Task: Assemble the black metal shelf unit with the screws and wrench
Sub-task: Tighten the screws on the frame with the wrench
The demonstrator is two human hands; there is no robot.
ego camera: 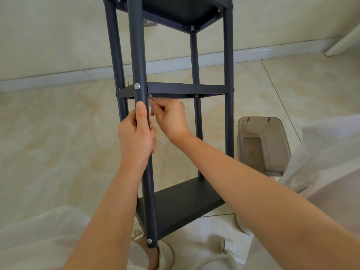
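Observation:
The black metal shelf unit [175,88] stands upright on the floor in front of me, with three shelves fixed between four round posts. My left hand [136,133] grips the near post [139,55] just below the middle shelf, thumb up along the tube. A silver screw [137,86] sits in that post at the middle shelf, another silver screw [149,241] at the post's foot. My right hand [169,117] is behind the post, under the middle shelf, pinching a small silver wrench [151,100] whose tip points up at the shelf's underside.
A smoky clear plastic bin [262,145] lies on the tiled floor to the right of the shelf. My knees in light trousers and pale shoes [165,254] are at the shelf's base. A white skirting board [58,76] runs along the wall behind.

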